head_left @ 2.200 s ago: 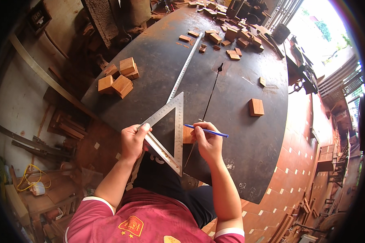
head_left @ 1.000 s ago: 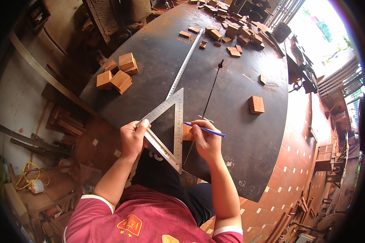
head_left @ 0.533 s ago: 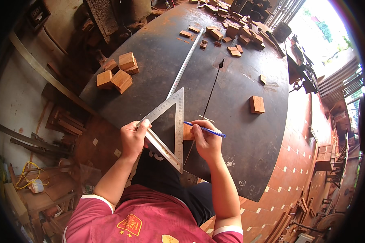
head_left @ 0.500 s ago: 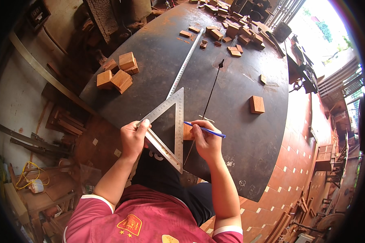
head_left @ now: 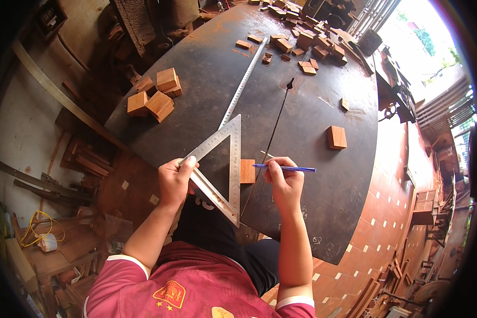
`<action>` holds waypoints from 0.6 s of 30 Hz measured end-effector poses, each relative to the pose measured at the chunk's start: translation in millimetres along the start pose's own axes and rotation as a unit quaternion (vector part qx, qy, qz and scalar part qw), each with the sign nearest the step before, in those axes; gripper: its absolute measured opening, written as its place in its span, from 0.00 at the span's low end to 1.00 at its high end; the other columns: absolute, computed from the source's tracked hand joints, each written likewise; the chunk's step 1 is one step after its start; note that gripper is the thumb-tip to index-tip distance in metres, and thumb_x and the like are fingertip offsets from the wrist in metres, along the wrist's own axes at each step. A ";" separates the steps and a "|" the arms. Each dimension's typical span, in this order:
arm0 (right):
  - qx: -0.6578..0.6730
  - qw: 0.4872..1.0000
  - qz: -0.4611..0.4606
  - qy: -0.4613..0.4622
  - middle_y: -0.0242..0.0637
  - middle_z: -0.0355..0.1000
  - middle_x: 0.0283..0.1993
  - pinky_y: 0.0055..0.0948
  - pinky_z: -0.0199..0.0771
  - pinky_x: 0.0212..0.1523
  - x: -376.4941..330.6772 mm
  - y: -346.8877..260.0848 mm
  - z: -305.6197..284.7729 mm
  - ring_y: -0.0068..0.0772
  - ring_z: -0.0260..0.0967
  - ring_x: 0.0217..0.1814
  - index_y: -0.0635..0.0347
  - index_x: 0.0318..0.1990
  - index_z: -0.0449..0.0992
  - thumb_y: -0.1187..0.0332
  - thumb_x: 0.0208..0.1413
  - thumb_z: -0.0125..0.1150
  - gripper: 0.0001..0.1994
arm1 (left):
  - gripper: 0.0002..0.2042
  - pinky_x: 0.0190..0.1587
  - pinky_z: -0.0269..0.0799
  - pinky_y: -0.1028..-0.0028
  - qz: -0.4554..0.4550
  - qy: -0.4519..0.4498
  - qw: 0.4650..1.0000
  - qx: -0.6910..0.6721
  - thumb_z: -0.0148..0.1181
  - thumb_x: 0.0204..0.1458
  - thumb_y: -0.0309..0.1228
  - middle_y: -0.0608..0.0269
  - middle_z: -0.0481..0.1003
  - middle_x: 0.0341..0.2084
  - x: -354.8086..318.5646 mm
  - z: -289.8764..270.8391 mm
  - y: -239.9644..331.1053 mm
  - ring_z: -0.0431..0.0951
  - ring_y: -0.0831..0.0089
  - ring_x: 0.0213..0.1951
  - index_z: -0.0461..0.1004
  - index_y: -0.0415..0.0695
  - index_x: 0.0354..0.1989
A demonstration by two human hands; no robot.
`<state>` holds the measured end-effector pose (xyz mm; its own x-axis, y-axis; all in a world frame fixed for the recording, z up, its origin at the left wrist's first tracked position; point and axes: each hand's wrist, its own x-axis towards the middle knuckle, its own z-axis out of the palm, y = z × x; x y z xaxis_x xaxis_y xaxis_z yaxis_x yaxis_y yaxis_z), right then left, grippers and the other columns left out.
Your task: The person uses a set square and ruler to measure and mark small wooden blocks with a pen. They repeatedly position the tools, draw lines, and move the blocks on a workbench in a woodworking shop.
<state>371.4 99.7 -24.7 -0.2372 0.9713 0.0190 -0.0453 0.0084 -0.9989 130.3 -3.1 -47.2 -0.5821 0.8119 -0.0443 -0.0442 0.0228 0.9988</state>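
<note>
First: What is your left hand (head_left: 177, 181) clamped on?

Second: The metal set square (head_left: 235, 169). Your thumb lies on top at its left corner, and its graduated arm runs straight away from you.

First: Where is the wooden block (head_left: 247, 171) you are working at?

Second: On the worktop (head_left: 312, 193) near your edge, right beside that graduated arm, with the dark slot (head_left: 273, 127) just to its right. You cannot tell from here whether the metal overlaps it.

First: And your right hand (head_left: 285, 179)?

Second: Its fingers are together, clamped on the blue pen (head_left: 300, 169). The tip points left, at the block's right edge; contact is too fine to tell.

First: What else lies around you?

Second: A white graduated strip (head_left: 244, 82) stretches away beyond the set square. You have a cluster of blocks (head_left: 160, 106) to your left, a lone block (head_left: 337, 137) to your right, and many scattered offcuts (head_left: 305, 41) at the far end.
</note>
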 end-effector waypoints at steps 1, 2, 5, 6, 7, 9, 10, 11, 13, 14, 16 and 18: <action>0.000 1.000 -0.005 0.006 0.32 0.76 0.29 0.20 0.69 0.31 1.0 1.9 0.5 0.18 0.70 0.29 0.67 0.40 0.79 0.72 0.68 0.59 0.07 | 0.16 0.16 0.61 0.80 0.001 -0.006 1.000 -0.011 0.63 0.66 0.35 0.69 0.74 0.14 0.2 -0.6 0.0 0.69 0.85 0.14 0.81 0.34 0.29; 0.001 1.000 -0.010 0.012 0.32 0.76 0.30 0.20 0.69 0.32 1.8 3.2 1.7 0.18 0.70 0.30 0.67 0.40 0.79 0.72 0.68 0.60 0.07 | 0.17 0.16 0.61 0.80 0.001 -0.013 1.000 -0.023 0.63 0.66 0.35 0.69 0.74 0.15 0.3 -0.7 0.1 0.69 0.85 0.14 0.81 0.34 0.30; -0.016 1.000 -0.020 0.017 0.31 0.77 0.31 0.20 0.71 0.33 2.6 6.7 2.9 0.18 0.71 0.31 0.67 0.42 0.79 0.73 0.68 0.60 0.06 | 0.17 0.15 0.62 0.80 -0.017 -0.013 0.999 -0.024 0.62 0.66 0.36 0.68 0.75 0.15 -3.3 7.0 7.2 0.69 0.85 0.13 0.81 0.33 0.30; -0.025 0.999 -0.023 0.015 0.31 0.77 0.32 0.20 0.71 0.34 3.0 7.4 3.1 0.18 0.71 0.31 0.67 0.43 0.79 0.73 0.68 0.61 0.06 | 0.17 0.15 0.62 0.80 -0.021 -0.015 0.999 -0.023 0.62 0.66 0.36 0.68 0.75 0.15 -3.6 9.9 7.0 0.69 0.85 0.13 0.81 0.33 0.30; -0.027 0.999 -0.025 0.015 0.31 0.77 0.32 0.20 0.71 0.34 3.0 8.0 3.2 0.18 0.72 0.32 0.67 0.43 0.79 0.73 0.68 0.61 0.06 | 0.17 0.15 0.62 0.80 -0.024 -0.018 0.999 -0.021 0.62 0.66 0.36 0.68 0.75 0.15 -3.8 12.7 6.4 0.69 0.85 0.13 0.81 0.33 0.30; -0.030 0.999 -0.029 0.017 0.31 0.77 0.32 0.20 0.72 0.35 2.9 8.8 2.9 0.18 0.72 0.32 0.67 0.43 0.79 0.73 0.68 0.61 0.05 | 0.17 0.15 0.62 0.80 -0.025 -0.022 0.999 -0.020 0.62 0.66 0.36 0.68 0.75 0.15 -3.7 15.2 4.5 0.69 0.85 0.13 0.81 0.33 0.30; -0.030 0.999 -0.030 0.014 0.31 0.77 0.33 0.20 0.72 0.35 3.1 9.5 2.6 0.17 0.72 0.32 0.67 0.43 0.79 0.73 0.68 0.61 0.05 | 0.17 0.15 0.62 0.80 -0.023 -0.023 0.999 -0.020 0.62 0.66 0.36 0.68 0.75 0.15 -3.8 15.9 3.0 0.69 0.85 0.13 0.81 0.33 0.30; -0.031 0.999 -0.032 0.010 0.31 0.77 0.33 0.20 0.72 0.35 3.4 10.4 2.3 0.17 0.72 0.33 0.67 0.43 0.79 0.73 0.68 0.61 0.05 | 0.17 0.15 0.62 0.80 -0.020 -0.024 0.999 -0.020 0.62 0.66 0.36 0.68 0.75 0.15 -3.7 16.6 1.9 0.69 0.85 0.13 0.81 0.33 0.30; -0.028 0.999 -0.034 0.001 0.31 0.77 0.33 0.19 0.71 0.35 2.7 10.7 2.6 0.17 0.72 0.33 0.67 0.43 0.79 0.73 0.68 0.61 0.05 | 0.17 0.15 0.61 0.80 -0.020 -0.024 0.999 -0.023 0.61 0.66 0.35 0.68 0.75 0.15 -3.1 17.1 1.0 0.69 0.85 0.13 0.81 0.33 0.30; -0.025 0.999 -0.035 -0.006 0.31 0.77 0.34 0.19 0.71 0.35 2.2 9.5 3.0 0.17 0.71 0.34 0.67 0.44 0.79 0.73 0.68 0.62 0.05 | 0.17 0.15 0.61 0.80 -0.021 -0.024 0.999 -0.024 0.61 0.66 0.35 0.68 0.75 0.15 -2.8 17.3 0.8 0.69 0.85 0.13 0.81 0.33 0.30; -0.023 0.999 -0.035 -0.015 0.30 0.78 0.34 0.20 0.72 0.37 1.5 10.5 3.8 0.16 0.72 0.35 0.67 0.44 0.79 0.73 0.67 0.62 0.05 | 0.17 0.15 0.61 0.80 -0.022 -0.020 0.999 -0.020 0.62 0.66 0.35 0.68 0.74 0.15 -2.9 19.2 2.6 0.69 0.85 0.13 0.81 0.33 0.30; -0.028 0.999 -0.035 -0.020 0.30 0.78 0.34 0.21 0.73 0.39 1.5 13.4 4.2 0.16 0.73 0.36 0.67 0.43 0.80 0.73 0.66 0.63 0.05 | 0.17 0.15 0.61 0.80 -0.020 -0.016 1.000 -0.017 0.62 0.66 0.35 0.69 0.74 0.14 -3.0 19.8 2.5 0.69 0.85 0.13 0.81 0.33 0.30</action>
<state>366.3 100.2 -37.8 -0.2747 0.9574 0.0890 -0.0096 0.0899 -0.9959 148.0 6.1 -44.1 -0.5525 0.8294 -0.0822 -0.0946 0.0356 0.9949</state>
